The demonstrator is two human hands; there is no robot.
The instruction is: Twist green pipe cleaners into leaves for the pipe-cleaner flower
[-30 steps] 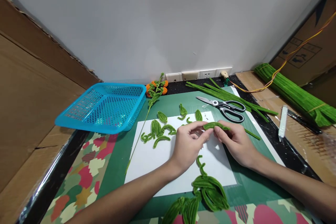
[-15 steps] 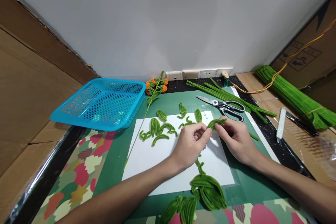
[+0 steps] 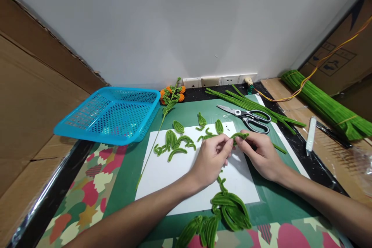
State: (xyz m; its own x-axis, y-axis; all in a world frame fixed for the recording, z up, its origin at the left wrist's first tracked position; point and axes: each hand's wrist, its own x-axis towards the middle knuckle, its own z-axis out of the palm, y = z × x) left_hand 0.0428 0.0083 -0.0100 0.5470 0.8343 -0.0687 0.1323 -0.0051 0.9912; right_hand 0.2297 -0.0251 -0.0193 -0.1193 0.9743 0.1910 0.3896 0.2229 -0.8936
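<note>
Between my two hands is a green pipe-cleaner leaf (image 3: 238,136), held above the right part of a white sheet (image 3: 174,178). My left hand (image 3: 213,157) pinches its left end between thumb and fingers. The thumb and forefinger of my right hand (image 3: 260,153) close on its right part, whose tip pokes out above. More leaf pieces lie on the sheet: a ribbed leaf (image 3: 171,138), a curved strip (image 3: 177,153) and a small oval leaf (image 3: 219,126). Below my hands rests a larger bunch of green leaves (image 3: 232,209).
Scissors (image 3: 247,117) lie beyond my right hand, beside loose green pipe cleaners (image 3: 250,104). A blue basket (image 3: 95,136) stands at left, near a stem (image 3: 158,131) with orange flowers (image 3: 181,97). At right are a white-handled cutter (image 3: 311,135) and a thick green bundle (image 3: 325,104).
The held leaf has turned slightly and shows less of its face between my fingers. Both hands stay nearly in place; the view has shifted a little.
</note>
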